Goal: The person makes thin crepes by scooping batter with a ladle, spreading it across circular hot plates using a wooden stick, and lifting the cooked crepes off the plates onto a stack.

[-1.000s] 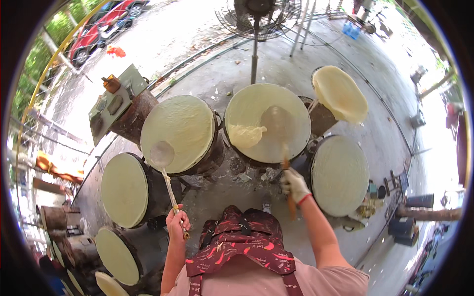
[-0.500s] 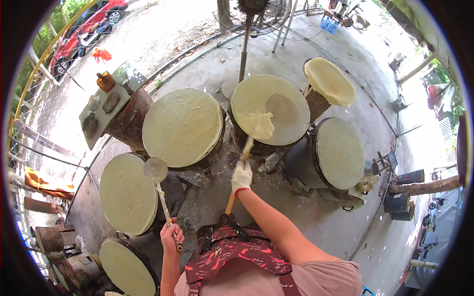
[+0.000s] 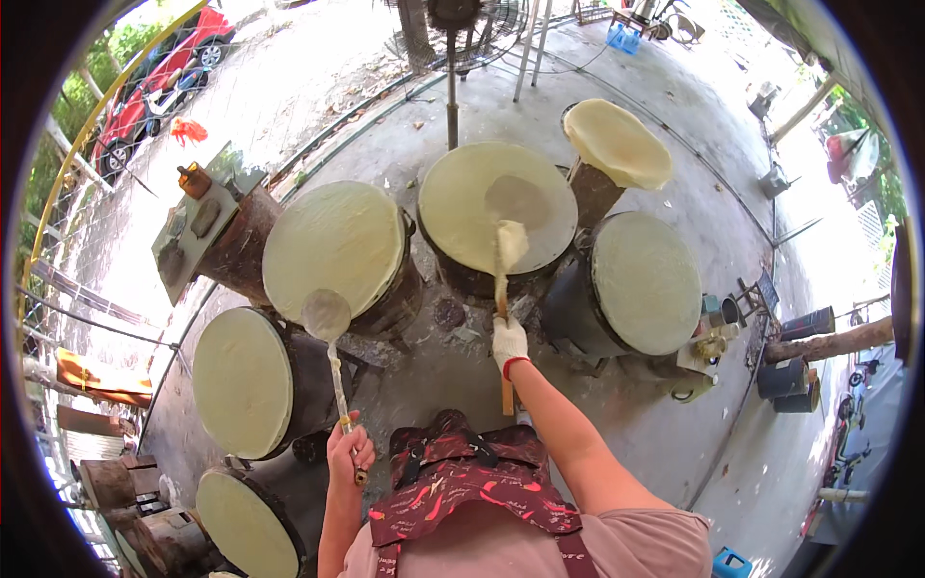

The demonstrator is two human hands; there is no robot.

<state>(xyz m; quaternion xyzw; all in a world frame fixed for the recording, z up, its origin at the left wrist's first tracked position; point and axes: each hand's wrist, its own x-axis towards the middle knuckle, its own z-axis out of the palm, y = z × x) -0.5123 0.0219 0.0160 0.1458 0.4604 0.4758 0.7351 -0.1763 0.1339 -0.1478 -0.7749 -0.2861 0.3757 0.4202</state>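
My gloved right hand grips the wooden handle of a long paddle. Its far end, coated in a pale clump of dough or batter, is over the centre round griddle. Pale batter coats most of that griddle, with a greyer patch near its middle. My bare left hand is closed around the handle of a long ladle. The ladle's bowl hangs over the near edge of the left griddle, which is covered by a pale layer.
More coated griddles stand at the left, lower left and right. A stack of pale round sheets lies on a stand at the back right. Behind the centre griddle rises a pedestal fan. A stone-topped drum stands far left.
The paddle's coated end has shifted across the centre griddle, and the clump on it looks narrower. My left hand's ladle has moved from beside the lower-left griddle to the left griddle's near edge.
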